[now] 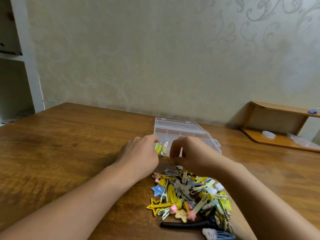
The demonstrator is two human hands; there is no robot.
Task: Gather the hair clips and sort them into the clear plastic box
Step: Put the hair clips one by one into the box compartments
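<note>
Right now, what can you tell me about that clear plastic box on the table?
The clear plastic box is see-through and split by thin walls into compartments. Its hinged lid stands open at the back, with small clasps along the edge. It sits flat on the wooden table near the wall, beyond the clip pile. A few yellow-green clips lie in a front compartment. Both hands partly hide its front; contact is unclear.

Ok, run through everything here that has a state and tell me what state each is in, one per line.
Clear plastic compartment box: lid open, a few clips in a near compartment.
Pile of colourful hair clips: loose on the wooden table, not yet sorted.
Long black clip: lying flat at the pile's near edge.
Left hand: at the box's near left corner; grip hidden.
Right hand: fingers curled at the box's front; its hold is blurred.
</note>
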